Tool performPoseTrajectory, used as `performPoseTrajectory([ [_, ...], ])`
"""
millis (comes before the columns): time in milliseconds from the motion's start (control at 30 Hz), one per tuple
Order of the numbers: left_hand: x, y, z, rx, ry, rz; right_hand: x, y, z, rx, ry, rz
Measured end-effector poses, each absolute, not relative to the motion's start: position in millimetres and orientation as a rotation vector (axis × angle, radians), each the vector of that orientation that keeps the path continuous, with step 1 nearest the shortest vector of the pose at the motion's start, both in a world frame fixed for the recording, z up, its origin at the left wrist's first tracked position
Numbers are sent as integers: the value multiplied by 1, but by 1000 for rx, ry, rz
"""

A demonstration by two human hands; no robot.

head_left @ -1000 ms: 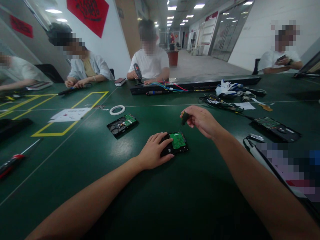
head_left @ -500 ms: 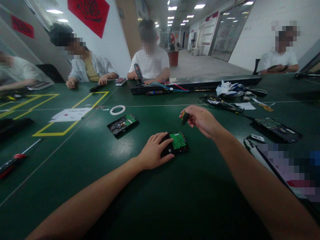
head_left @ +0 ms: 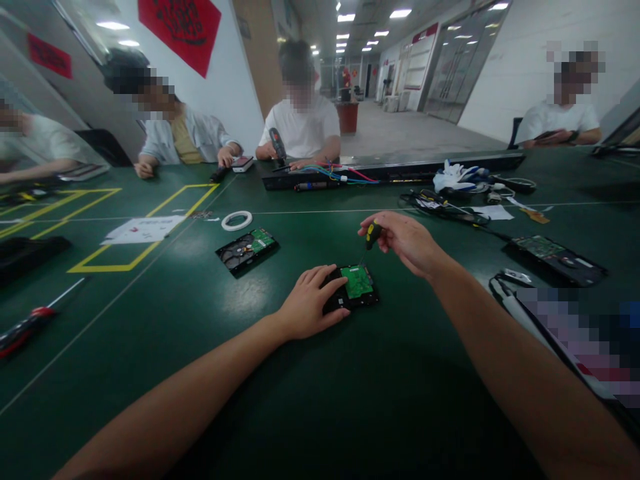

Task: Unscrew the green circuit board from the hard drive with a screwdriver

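A black hard drive with a green circuit board (head_left: 359, 283) lies on the green table in front of me. My left hand (head_left: 313, 301) rests over its left part, fingers spread, thumb along the near edge. Above the far right side of the drive, my right hand (head_left: 400, 241) pinches a small black and yellow screwdriver (head_left: 373, 235). The screwdriver points down, its thin tip at the board's far edge; whether it sits in a screw is too small to tell. A second hard drive (head_left: 247, 251) lies to the left, next to a white ring of tape (head_left: 237, 221).
A red and black screwdriver (head_left: 25, 331) lies at the left. Another drive (head_left: 554, 260) and a bundle of cables (head_left: 445, 205) are at the right. Behind them stretches a long black panel (head_left: 400, 172). Several people sit across the table, one holding a power tool (head_left: 276, 145).
The screwdriver handle has turned slightly in my right hand. My left hand stays on the drive. Across the table, a person's hand with a black object has moved right.
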State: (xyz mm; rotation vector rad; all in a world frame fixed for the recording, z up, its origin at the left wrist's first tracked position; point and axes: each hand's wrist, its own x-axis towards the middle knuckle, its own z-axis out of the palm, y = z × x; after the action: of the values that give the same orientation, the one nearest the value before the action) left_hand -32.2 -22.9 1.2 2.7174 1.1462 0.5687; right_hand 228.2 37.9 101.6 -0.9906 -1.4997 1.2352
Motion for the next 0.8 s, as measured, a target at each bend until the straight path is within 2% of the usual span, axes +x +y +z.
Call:
performPoseTrajectory([
  [800, -32, -23, 3, 2733, 1156, 555, 229, 39, 99, -966, -1519, 1268],
])
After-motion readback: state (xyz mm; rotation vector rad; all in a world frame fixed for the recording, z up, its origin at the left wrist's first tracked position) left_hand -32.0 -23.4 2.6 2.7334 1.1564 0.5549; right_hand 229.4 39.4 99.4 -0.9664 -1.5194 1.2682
